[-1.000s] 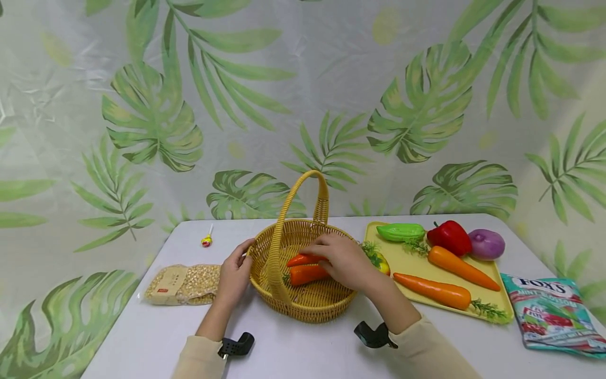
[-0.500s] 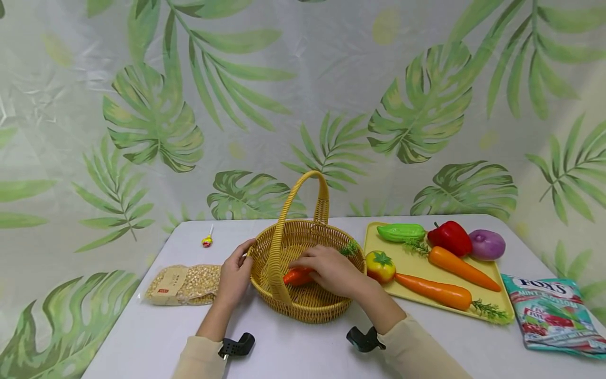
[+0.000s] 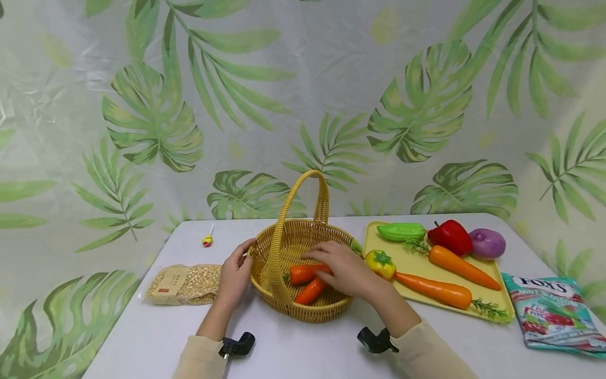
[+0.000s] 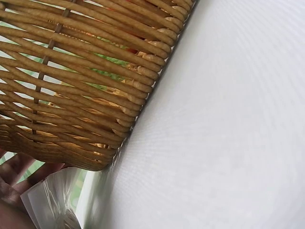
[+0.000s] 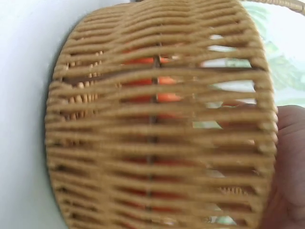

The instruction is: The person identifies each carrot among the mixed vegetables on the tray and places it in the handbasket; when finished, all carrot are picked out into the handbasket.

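In the head view, a yellow wicker basket [image 3: 303, 313] with an arched handle stands mid-table. My left hand [image 3: 235, 273] grips its left rim; in the left wrist view part of that hand [image 4: 14, 186] shows behind the weave. Inside the basket lies one toy carrot [image 3: 303, 273], its greens to the left. A second carrot [image 3: 311, 291] lies slanted beside it, tip toward the front, its middle hidden under my right hand [image 3: 347, 268]. That right hand hovers over the basket's right side with loose, parted fingers. Through the weave, orange patches show in the right wrist view.
Right of the basket, a yellow tray [image 3: 412, 252] bears a green vegetable [image 3: 401, 232], a red pepper [image 3: 452, 238], a purple onion [image 3: 486, 243], two carrots and a tomato [image 3: 380, 265]. A candy bag [image 3: 551, 316], a grain pack [image 3: 184, 284] and a lollipop [image 3: 207, 240] lie about.
My right hand has lowered the second carrot into the basket, let go and drawn back slightly to the right. The carrot now slants beside the first. My left hand has stayed at the rim.
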Demonstrator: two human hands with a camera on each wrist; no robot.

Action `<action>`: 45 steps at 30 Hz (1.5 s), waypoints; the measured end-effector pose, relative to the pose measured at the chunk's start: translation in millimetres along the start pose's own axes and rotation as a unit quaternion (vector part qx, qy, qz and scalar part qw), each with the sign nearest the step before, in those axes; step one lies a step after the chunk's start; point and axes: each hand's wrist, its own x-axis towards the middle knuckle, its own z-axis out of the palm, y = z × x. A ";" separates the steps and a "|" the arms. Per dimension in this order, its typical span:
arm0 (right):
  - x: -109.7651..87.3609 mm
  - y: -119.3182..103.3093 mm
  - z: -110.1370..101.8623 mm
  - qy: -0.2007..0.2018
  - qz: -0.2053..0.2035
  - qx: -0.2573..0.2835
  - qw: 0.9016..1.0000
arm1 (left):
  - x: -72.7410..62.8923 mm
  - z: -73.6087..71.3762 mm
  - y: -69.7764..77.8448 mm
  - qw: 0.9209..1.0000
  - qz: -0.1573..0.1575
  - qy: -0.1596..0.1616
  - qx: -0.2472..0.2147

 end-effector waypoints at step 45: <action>-113.2 91.2 -56.3 -0.026 0.165 0.068 0.984 | -2.5 -0.3 4.1 1.000 0.007 -0.001 -0.002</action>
